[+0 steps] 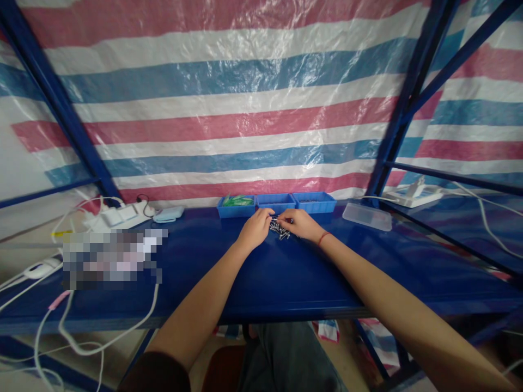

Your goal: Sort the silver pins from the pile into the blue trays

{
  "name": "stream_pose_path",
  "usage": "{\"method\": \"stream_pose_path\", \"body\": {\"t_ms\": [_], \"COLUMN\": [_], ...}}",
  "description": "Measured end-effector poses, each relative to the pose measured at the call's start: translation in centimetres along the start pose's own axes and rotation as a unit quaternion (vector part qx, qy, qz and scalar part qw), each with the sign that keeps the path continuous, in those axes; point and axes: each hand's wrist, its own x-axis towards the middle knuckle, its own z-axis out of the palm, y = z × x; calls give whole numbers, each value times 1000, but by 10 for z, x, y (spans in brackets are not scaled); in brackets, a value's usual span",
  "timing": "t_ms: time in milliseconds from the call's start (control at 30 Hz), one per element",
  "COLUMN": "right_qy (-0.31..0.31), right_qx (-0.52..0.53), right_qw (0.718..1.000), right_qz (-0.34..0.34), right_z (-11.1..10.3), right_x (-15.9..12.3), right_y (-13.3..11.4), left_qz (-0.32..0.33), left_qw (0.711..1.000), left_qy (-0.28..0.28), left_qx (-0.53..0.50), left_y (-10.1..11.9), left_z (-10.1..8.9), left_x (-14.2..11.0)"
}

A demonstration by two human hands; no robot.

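Observation:
A small loose pile of shiny metal screws (pixel 281 233) lies on the blue table, between and just below my two hands. My left hand (pixel 256 227) is closed at the pile's left side, thumb and fingers drawn together at the tips; what is between them is too small to make out. From the right, my right hand (pixel 301 225) reaches over the pile with its fingertips pinched around a thin metal piece that looks like one of the screws. The fingertips of both hands are close to each other.
Behind the hands stand three blue bins in a row: the left bin (pixel 237 211) with green pieces, the middle bin (pixel 274 200), the right bin (pixel 314 206). A clear plastic lid (pixel 368 216) lies right. Left are power strips (pixel 118 216), a light-blue pouch (pixel 169 214) and cables.

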Motion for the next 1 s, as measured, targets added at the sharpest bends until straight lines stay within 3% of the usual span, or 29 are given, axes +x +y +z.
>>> {"method": "stream_pose_path", "body": {"t_ms": [400, 1000], "right_qy": [-1, 32], "right_qx": [72, 126], "right_qw": [997, 990], "right_qz": [10, 60], "right_z": [7, 7], "right_x": [1, 2], "right_y": [-10, -10], "left_qz": [-95, -111], "left_qw": [975, 974], "left_qy": [71, 58], "left_qx": [-189, -187], "left_y": [5, 6], "left_z": [2, -1], "left_x": [4, 4]}}
